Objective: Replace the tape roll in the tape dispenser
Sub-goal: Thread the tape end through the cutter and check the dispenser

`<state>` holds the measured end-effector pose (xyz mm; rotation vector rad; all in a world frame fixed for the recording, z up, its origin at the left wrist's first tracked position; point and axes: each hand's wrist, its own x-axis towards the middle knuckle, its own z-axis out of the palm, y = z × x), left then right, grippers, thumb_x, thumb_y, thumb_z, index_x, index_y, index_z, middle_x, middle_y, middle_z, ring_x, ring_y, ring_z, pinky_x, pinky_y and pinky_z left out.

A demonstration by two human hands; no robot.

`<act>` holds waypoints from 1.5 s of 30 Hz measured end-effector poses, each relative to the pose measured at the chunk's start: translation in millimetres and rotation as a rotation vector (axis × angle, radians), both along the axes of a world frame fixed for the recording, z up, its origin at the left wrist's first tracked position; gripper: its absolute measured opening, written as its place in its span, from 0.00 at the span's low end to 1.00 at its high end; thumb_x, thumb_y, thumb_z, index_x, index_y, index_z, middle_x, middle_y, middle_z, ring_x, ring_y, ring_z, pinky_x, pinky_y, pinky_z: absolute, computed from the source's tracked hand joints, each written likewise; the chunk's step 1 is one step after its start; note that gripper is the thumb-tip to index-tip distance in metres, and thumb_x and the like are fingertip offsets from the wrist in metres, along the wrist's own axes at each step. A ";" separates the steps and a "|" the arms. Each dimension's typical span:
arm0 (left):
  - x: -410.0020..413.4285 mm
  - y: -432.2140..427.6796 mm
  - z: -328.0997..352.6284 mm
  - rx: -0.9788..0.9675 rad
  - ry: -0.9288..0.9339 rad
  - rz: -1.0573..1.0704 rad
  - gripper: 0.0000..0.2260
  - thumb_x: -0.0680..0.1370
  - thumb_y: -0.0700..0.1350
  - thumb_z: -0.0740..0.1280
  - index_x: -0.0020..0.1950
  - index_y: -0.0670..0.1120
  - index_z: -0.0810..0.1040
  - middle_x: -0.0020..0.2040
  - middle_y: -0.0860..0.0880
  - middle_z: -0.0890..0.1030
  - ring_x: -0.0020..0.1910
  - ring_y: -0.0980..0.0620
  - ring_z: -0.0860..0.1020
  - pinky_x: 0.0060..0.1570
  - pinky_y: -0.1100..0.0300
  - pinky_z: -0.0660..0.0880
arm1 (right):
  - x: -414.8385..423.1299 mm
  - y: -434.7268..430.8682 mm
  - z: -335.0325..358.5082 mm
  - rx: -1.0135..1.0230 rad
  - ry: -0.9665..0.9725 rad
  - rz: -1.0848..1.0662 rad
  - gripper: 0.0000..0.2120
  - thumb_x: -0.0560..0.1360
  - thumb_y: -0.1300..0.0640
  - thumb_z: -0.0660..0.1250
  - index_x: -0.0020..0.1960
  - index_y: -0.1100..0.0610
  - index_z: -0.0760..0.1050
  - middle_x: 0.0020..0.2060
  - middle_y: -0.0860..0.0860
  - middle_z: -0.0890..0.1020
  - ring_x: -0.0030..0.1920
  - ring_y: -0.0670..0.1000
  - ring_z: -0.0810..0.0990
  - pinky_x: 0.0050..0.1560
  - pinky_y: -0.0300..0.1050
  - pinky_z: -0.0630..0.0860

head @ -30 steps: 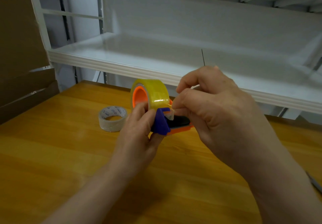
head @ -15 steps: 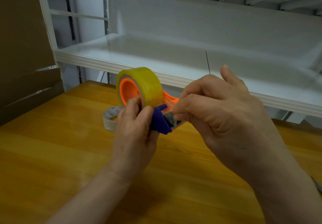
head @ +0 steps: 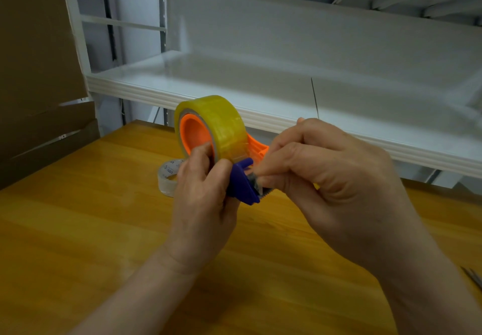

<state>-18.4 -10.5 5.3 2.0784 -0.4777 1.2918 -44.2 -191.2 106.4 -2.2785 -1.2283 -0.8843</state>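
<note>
Right hand (head: 336, 175) pinches the loose tape end against the dispenser's blade. Left hand (head: 206, 194) is clamped around the tape dispenser (head: 242, 183), held above the table (head: 78, 230), well back from its near edge. New yellow roll (head: 219, 126) is seated on the hub. Old roll (head: 168, 178) lies behind, toward the far edge. Judged nearly complete: threading remains.

Print on spare tape roll (head: 167, 178) core, too small to read.
</note>
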 end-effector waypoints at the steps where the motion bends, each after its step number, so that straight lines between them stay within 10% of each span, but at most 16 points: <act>1: -0.2 -0.2 0.8 0.011 -0.017 0.000 0.07 0.74 0.39 0.68 0.47 0.43 0.70 0.54 0.36 0.75 0.46 0.36 0.75 0.43 0.41 0.75 | 0.6 -0.7 0.3 0.005 0.017 0.011 0.03 0.76 0.58 0.72 0.47 0.54 0.85 0.47 0.47 0.82 0.45 0.47 0.81 0.50 0.49 0.78; 16: -3.3 1.7 2.5 -0.019 -0.029 0.009 0.07 0.73 0.36 0.69 0.49 0.38 0.76 0.57 0.37 0.74 0.50 0.33 0.76 0.46 0.38 0.74 | 5.2 -7.7 5.2 0.015 0.079 0.124 0.02 0.77 0.61 0.71 0.46 0.55 0.82 0.48 0.46 0.82 0.51 0.49 0.81 0.50 0.47 0.76; 26: -5.1 0.8 2.9 -0.034 -0.037 0.011 0.06 0.74 0.37 0.68 0.50 0.39 0.75 0.56 0.34 0.74 0.51 0.33 0.75 0.46 0.38 0.74 | 1.9 -11.4 7.0 0.015 0.096 0.080 0.04 0.78 0.55 0.68 0.49 0.46 0.78 0.47 0.41 0.83 0.54 0.45 0.81 0.72 0.64 0.65; 35: -6.2 -1.7 2.6 -0.013 -0.041 0.001 0.06 0.74 0.38 0.67 0.49 0.42 0.73 0.55 0.34 0.75 0.49 0.33 0.75 0.46 0.37 0.74 | 1.5 -7.5 6.7 0.001 0.099 0.039 0.04 0.77 0.50 0.66 0.49 0.45 0.81 0.47 0.37 0.82 0.60 0.43 0.75 0.62 0.62 0.71; 45: -6.4 -2.0 3.3 -0.022 -0.033 0.008 0.06 0.74 0.39 0.65 0.50 0.43 0.72 0.55 0.35 0.74 0.48 0.34 0.75 0.42 0.39 0.74 | -4.6 -14.5 13.0 -0.085 -0.027 -0.079 0.06 0.76 0.57 0.70 0.47 0.45 0.80 0.46 0.39 0.83 0.68 0.52 0.72 0.72 0.73 0.52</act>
